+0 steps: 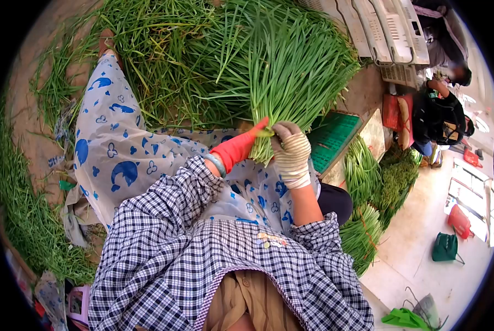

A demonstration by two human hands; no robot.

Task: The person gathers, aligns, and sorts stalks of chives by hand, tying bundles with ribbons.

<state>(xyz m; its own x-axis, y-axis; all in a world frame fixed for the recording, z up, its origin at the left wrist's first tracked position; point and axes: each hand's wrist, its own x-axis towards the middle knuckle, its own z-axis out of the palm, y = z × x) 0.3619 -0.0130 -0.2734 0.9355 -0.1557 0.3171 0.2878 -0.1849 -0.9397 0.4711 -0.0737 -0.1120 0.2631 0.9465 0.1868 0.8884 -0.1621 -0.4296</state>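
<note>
A bunch of garlic chives (pixel 269 105) stands over my lap, its pale cut ends (pixel 262 154) toward me and its leaves fanning away. My left hand (pixel 237 146), in a red glove, is closed on the bunch's left side near those ends. On the other side, my right hand (pixel 291 151), in a striped cream glove, has its fingers bent against the stalks. Between the fingertips shows a small yellowish strip; I cannot make out whether it is a tie or a leaf. A large heap of loose chives (pixel 164 60) lies beyond my knees.
Beside my right leg are a green board (pixel 332 138) and several tied bundles (pixel 363 171). Stacked pale plastic crates (pixel 387 33) stand at the upper right, near a person in dark clothes (pixel 440 116). More loose greens (pixel 32 231) cover the floor at left.
</note>
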